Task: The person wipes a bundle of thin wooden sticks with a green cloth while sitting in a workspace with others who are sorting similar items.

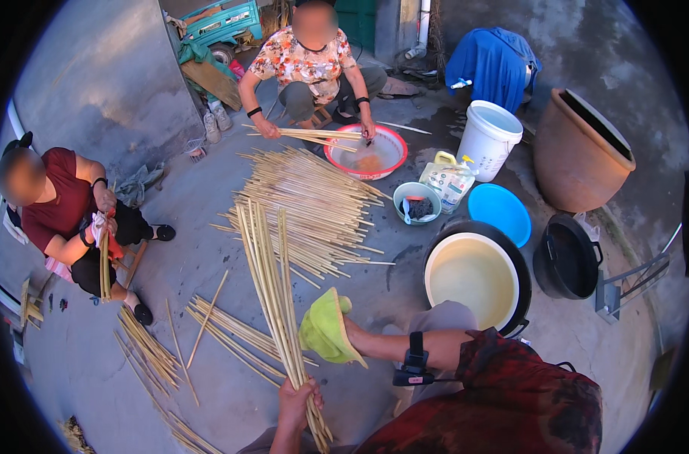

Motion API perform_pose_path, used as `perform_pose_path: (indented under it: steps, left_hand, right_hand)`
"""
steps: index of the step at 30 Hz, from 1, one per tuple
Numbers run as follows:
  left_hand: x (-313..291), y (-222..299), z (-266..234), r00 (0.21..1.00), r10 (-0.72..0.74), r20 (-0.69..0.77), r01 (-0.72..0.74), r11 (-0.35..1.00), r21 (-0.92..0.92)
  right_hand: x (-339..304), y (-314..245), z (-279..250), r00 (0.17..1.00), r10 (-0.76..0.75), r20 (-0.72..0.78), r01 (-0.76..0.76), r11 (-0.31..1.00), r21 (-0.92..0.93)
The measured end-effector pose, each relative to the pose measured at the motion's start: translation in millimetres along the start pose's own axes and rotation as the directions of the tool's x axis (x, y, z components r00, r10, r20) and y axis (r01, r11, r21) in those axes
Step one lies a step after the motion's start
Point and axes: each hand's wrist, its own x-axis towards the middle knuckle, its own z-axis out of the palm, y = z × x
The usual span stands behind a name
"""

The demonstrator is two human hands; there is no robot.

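The right forearm (394, 345) comes in from the right, a dark strap (416, 352) around it, and reaches nearly level toward the middle; the left forearm (285, 439) rises from the lower edge. Between them a bundle of pale sticks (276, 310) stands at a slant, its tops fanned over a wide spread of sticks (303, 200) on the floor (231, 408). To the right, a white tub (428, 281) of cloudy, yellowish liquid sits inside a black basin (466, 226). Beyond it, a pale green bowl (419, 222) holds dark material, and a red-rimmed basin (360, 175) contains something orange-brown; a co-worker (307, 64) leans over that basin with several sticks in one hand. The left hand (295, 401) is closed around the bundle near its lower end. The right hand is covered by a yellow-green cloth (329, 329) that meets the bundle's right side; its fingers are hidden, so whether they grip cannot be told.
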Motion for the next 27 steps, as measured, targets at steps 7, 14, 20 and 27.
perform_pose_path:
  steps: [7, 14, 20, 27]
  left_hand:
    - [0.1, 0.3, 4.8, 0.999, 0.01, 0.036, -0.01, 1.0, 0.007]
    - [2.4, -6.5, 2.4, 0.998, -0.037, 0.059, 0.037, 0.999, 0.007]
    - [0.7, -6.5, 17.7, 0.988, -0.086, 0.129, 0.089, 0.996, -0.017]
    - [5.8, -9.8, 21.3, 0.954, -0.151, 0.258, 0.168, 0.985, -0.045]
  right_hand:
    - [5.2, 12.5, -7.4, 0.998, -0.03, 0.054, 0.031, 0.999, -0.027]
    - [15.1, 35.4, -18.6, 0.991, -0.027, 0.13, 0.027, 1.0, 0.001]
    - [12.5, 37.5, -5.1, 0.99, 0.046, 0.134, -0.014, 0.972, -0.235]
    - [-1.8, 21.2, 21.7, 0.998, -0.012, 0.067, 0.023, 0.984, -0.175]
